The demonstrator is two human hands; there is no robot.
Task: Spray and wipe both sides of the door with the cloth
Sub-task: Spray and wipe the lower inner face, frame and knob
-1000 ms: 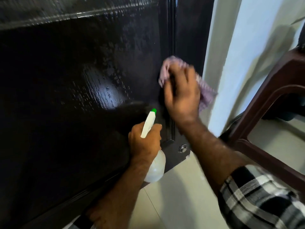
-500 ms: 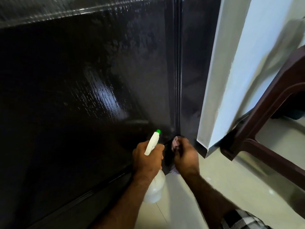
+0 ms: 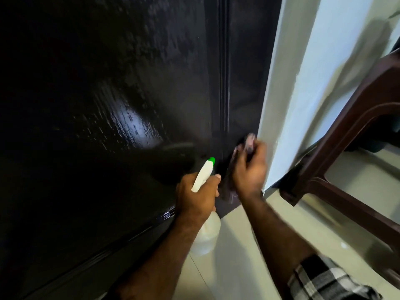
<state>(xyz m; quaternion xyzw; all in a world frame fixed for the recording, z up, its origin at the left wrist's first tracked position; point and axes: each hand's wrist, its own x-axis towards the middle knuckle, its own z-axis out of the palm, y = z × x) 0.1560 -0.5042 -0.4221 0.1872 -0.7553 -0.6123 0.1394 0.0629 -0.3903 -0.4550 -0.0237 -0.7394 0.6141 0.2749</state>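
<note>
Two hands work low in the middle of the frame, against the bottom corner of the dark door (image 3: 108,126) that fills the whole left side. We see the left hand (image 3: 198,197) curled round the neck of a white spray bottle (image 3: 205,237), its green-tipped nozzle pointing up toward the door and its pale body hanging below the fist, over the floor (image 3: 238,267). Just to the right of it, the right hand (image 3: 249,169) holds a pinkish cloth (image 3: 249,141) and presses it to the door's right strip, close to the bottom edge; the hand is blurred, so we cannot tell how the fingers lie on the cloth, which peeks out above them. Wet streaks and droplets glisten on the door panel at centre left, where light reflects off it. A pale wall (image 3: 303,94) stands just right of the cloth hand, running from the top of the frame down to the floor. At the far right, a dark brown chair (image 3: 346,137) stands on the light floor beside that wall. A checked sleeve (image 3: 324,280) shows at the lower right.
</note>
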